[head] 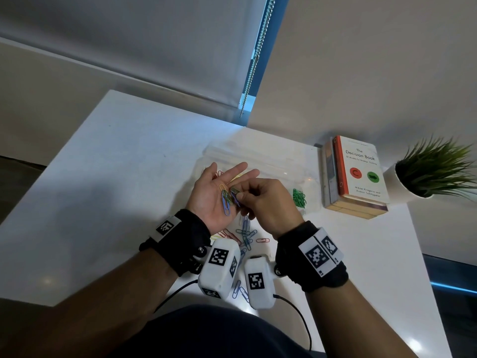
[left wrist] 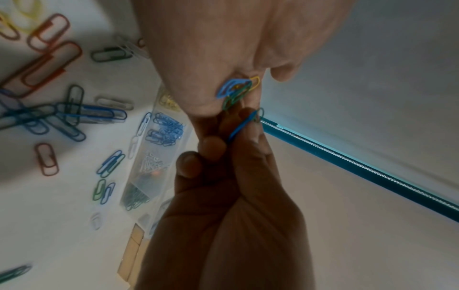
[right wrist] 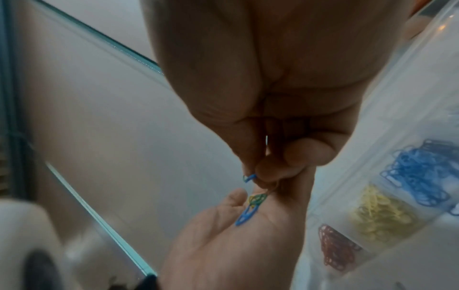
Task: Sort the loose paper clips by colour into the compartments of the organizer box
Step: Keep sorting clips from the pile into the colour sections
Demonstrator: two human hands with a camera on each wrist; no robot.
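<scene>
My left hand (head: 219, 188) lies palm up above the table, its fingers straight. A small bunch of clips (head: 225, 200), yellow, green and blue, rests on the palm (left wrist: 211, 49). My right hand (head: 241, 195) meets it from the right, with thumb and forefinger pinching a blue paper clip (left wrist: 242, 125) just over the bunch (right wrist: 250, 208). The blue clip's tip (right wrist: 248, 178) pokes out of the pinch. The clear organizer box (head: 273, 164) stands behind the hands. It holds blue clips (right wrist: 419, 176), yellow clips (right wrist: 380, 215), red clips (right wrist: 335, 249) and green clips (head: 299, 198) in separate compartments.
Loose clips (head: 245, 236), mostly blue and red, are scattered on the white table (head: 116, 177) under my wrists. A stack of books (head: 358, 174) and a potted plant (head: 436, 171) stand at the right. The table's right edge (head: 423, 254) drops off near my right forearm.
</scene>
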